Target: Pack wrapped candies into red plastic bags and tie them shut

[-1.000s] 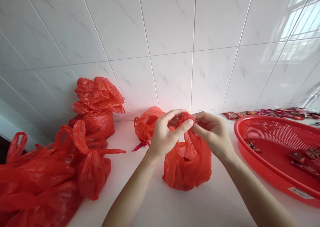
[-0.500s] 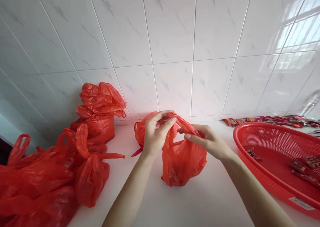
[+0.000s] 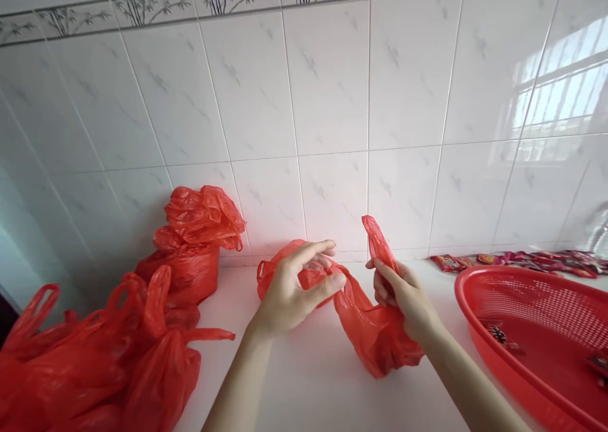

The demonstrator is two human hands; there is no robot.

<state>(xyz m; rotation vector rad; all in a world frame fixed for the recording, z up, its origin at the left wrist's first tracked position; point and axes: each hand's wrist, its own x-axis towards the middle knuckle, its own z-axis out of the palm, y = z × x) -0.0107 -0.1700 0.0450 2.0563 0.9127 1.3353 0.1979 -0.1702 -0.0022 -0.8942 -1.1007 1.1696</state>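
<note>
A red plastic carrier bag (image 3: 380, 340) hangs low over the white counter, slack and tilted to the right. My right hand (image 3: 401, 286) is closed round one of its handles, whose loop sticks up above the fist. My left hand (image 3: 297, 286) has its fingers and thumb apart. The thumb tip lies beside the bag's other handle; whether it touches is hard to tell. Behind the left hand sits another red plastic bag (image 3: 280, 254), partly hidden by it.
Filled red bags (image 3: 61, 368) are heaped at the left, with more bags (image 3: 204, 213) stacked against the tiled wall. A red perforated basket (image 3: 546, 286) holding a few small packets stands at the right. Snack packets (image 3: 527, 261) lie along the wall behind it.
My left hand has opened from its pinch on the bag's handle. My right hand has closed round a handle, and the bag has swung right and tilted. The view has tipped upward.
</note>
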